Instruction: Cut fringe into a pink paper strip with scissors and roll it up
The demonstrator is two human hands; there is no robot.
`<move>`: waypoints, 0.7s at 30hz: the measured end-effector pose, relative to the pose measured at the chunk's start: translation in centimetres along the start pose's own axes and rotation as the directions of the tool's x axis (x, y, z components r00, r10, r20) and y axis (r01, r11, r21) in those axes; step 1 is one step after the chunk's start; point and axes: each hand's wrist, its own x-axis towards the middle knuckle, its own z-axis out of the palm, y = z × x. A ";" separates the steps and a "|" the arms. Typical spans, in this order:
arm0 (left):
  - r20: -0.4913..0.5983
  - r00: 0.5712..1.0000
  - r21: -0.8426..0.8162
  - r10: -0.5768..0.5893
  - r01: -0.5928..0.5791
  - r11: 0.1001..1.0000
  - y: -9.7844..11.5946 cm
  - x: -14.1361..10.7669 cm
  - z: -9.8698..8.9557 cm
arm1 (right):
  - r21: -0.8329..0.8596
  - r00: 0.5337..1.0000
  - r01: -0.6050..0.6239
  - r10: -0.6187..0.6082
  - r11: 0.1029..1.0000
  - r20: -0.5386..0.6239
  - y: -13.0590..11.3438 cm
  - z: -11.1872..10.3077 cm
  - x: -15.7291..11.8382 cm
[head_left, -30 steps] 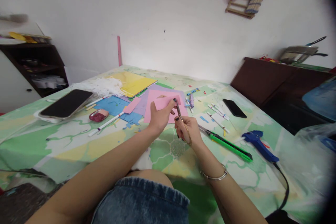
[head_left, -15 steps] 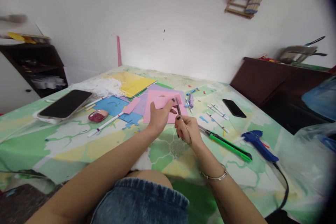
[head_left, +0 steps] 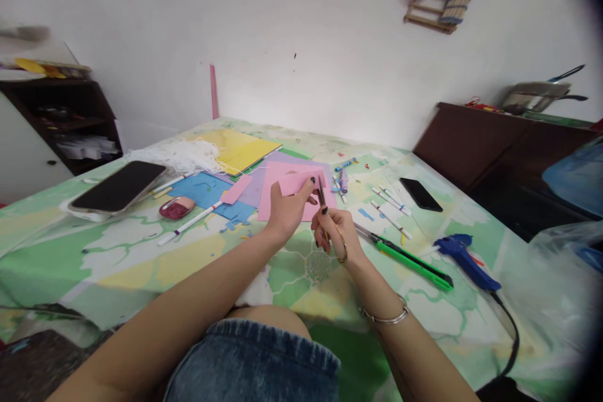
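While pinching the pink strip [head_left: 294, 184] between the fingers of the left hand [head_left: 285, 212], closed snugly, grips the scissors [head_left: 321, 193] in the right hand [head_left: 338, 230], with fingers curled about the handles. Cannot tell the gap between the blades. Holds the strip over the pink sheet [head_left: 266, 206], perhaps touching it, perhaps just above. Aims the blades at the strip's right end, near a dark-nailed left fingertip: could nick that fingertip by closing them without drawing it back. Could also cut crooked by letting the thin strip flex, or catch the pink sheet by dipping the tips too low. Must mind the green utility knife [head_left: 413, 262], at the near right of the pink sheet, apparently with bared blade beside the right hand: could scrape that hand by swinging outward.
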 end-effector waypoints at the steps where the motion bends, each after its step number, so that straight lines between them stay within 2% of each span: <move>1: -0.003 1.000 0.004 -0.001 0.001 1.000 0.0 0.0 0.0 | 0.000 1.000 -0.001 0.001 1.000 -0.002 0.0 0.0 0.0; 21: -0.005 1.000 -0.007 0.008 -0.009 1.000 -0.1 0.0 0.1 | -0.047 0.999 -0.003 0.001 0.999 -0.045 0.4 -0.1 0.1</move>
